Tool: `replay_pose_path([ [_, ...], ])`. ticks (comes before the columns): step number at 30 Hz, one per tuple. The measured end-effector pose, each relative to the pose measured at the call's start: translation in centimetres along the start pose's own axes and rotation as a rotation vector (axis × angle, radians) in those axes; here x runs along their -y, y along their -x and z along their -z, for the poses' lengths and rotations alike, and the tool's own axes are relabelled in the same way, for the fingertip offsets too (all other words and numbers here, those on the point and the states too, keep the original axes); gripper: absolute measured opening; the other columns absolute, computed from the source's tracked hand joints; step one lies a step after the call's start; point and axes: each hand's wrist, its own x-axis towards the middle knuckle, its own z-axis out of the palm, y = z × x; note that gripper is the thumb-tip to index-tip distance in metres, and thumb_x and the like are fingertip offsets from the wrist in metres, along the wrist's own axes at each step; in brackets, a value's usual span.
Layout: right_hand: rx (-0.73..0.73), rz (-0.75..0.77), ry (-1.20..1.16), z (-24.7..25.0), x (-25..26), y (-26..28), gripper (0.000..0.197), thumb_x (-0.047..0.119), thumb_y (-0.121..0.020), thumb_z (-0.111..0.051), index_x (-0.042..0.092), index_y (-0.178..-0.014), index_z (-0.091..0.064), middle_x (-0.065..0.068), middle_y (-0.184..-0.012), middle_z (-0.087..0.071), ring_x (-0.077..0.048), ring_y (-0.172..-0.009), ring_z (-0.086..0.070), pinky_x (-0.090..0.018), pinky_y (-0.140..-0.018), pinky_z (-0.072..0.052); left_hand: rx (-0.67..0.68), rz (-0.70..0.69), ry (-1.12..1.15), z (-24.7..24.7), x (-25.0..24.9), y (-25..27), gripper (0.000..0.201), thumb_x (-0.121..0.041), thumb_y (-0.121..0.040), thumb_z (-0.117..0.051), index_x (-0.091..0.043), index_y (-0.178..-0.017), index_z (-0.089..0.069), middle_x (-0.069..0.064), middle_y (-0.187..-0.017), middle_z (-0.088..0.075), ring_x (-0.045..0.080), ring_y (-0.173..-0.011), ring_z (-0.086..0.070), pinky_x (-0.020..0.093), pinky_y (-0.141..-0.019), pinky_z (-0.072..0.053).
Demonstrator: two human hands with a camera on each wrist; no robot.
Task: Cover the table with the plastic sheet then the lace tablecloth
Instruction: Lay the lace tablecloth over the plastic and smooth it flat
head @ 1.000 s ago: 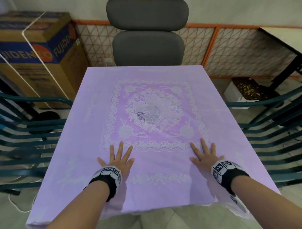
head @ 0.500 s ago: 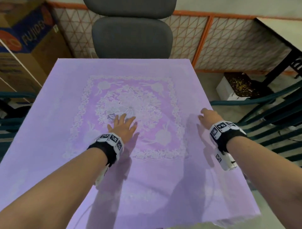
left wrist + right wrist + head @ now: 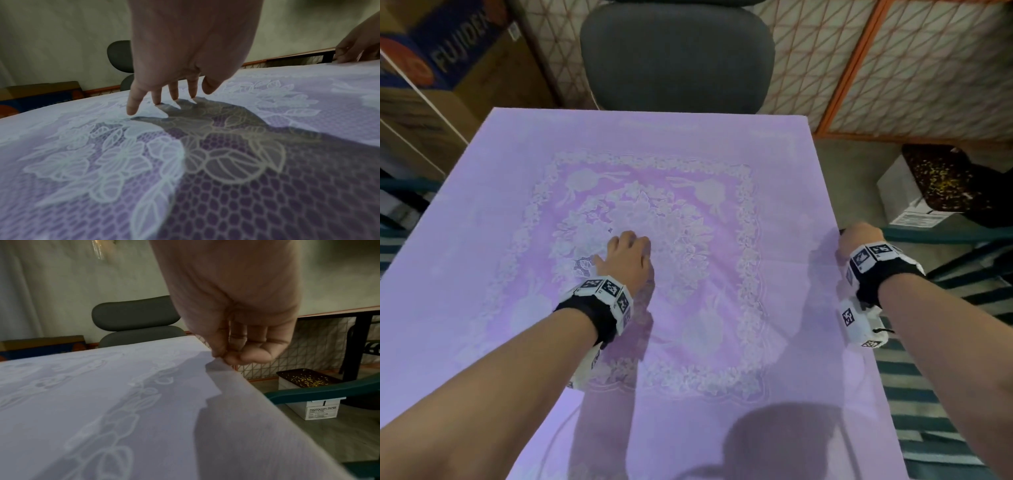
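A white lace tablecloth (image 3: 524, 192) with a flower pattern lies spread over the purple-covered table (image 3: 726, 442). The plastic sheet cannot be told apart beneath it. My left hand (image 3: 626, 253) sits on the central flower motif, its straight fingertips (image 3: 131, 110) pressing down on the lace (image 3: 144, 162). My right hand (image 3: 859, 240) is at the table's right edge, where its fingers (image 3: 234, 356) pinch the cloth's edge (image 3: 213, 365) and lift it a little.
A grey office chair (image 3: 674, 54) stands beyond the far edge. Green slatted chairs (image 3: 955, 377) flank the table. A white paper box with a dark speckled tray (image 3: 935, 185) sits on the floor at right. Cardboard boxes (image 3: 438, 58) stand at far left.
Both hands moved away from the near edge. The left slid forward to the lace's middle; the right went out to the right edge and closed its fingers on the cloth.
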Motion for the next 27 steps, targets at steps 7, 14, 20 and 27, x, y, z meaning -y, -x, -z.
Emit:
replay_pose_path([
  [7,-0.065,0.027,-0.098,-0.2,-1.3,-1.4,0.024,0.005,-0.086,-0.05,-0.007,-0.1,-0.066,-0.02,-0.099,-0.065,-0.029,-0.075,-0.05,-0.031,-0.066,-0.043,0.004,0.038,-0.031,-0.1,-0.9,-0.1,0.036,-0.024,-0.099,-0.034,-0.023,-0.134,-0.042,0.002,-0.143,-0.033,0.024,-0.132,-0.033,0.051,-0.1,-0.035],
  [14,-0.262,0.057,-0.108,0.8,1.6,0.0,0.042,0.019,-0.095,-0.043,0.016,-0.136,-0.033,-0.01,-0.141,-0.027,-0.035,-0.126,-0.037,-0.049,-0.095,-0.043,0.101,0.033,-0.009,0.2,-0.5,-1.2,0.046,-0.033,-0.102,-0.027,-0.041,-0.147,-0.021,-0.004,-0.162,0.001,0.022,-0.15,0.001,0.064,-0.112,-0.011],
  [20,-0.123,0.336,-0.024,1.3,4.7,-2.1,0.053,0.023,-0.098,-0.029,0.031,-0.148,-0.014,-0.003,-0.159,0.0,-0.036,-0.146,-0.003,-0.056,-0.114,-0.025,0.119,-0.013,-0.051,1.9,-1.6,-6.4,0.047,-0.044,-0.102,-0.02,-0.045,-0.148,-0.012,-0.009,-0.162,0.008,0.02,-0.15,0.01,0.066,-0.113,-0.002],
  [27,-0.009,0.329,0.059,0.9,7.3,-4.7,0.057,0.031,-0.101,-0.02,0.043,-0.148,0.01,-0.002,-0.159,0.021,-0.038,-0.146,0.012,-0.06,-0.115,-0.012,0.205,-0.059,-0.067,0.9,-3.0,-11.0,0.049,-0.05,-0.1,-0.017,-0.049,-0.147,-0.003,-0.011,-0.16,0.015,0.023,-0.149,0.016,0.068,-0.11,0.008],
])
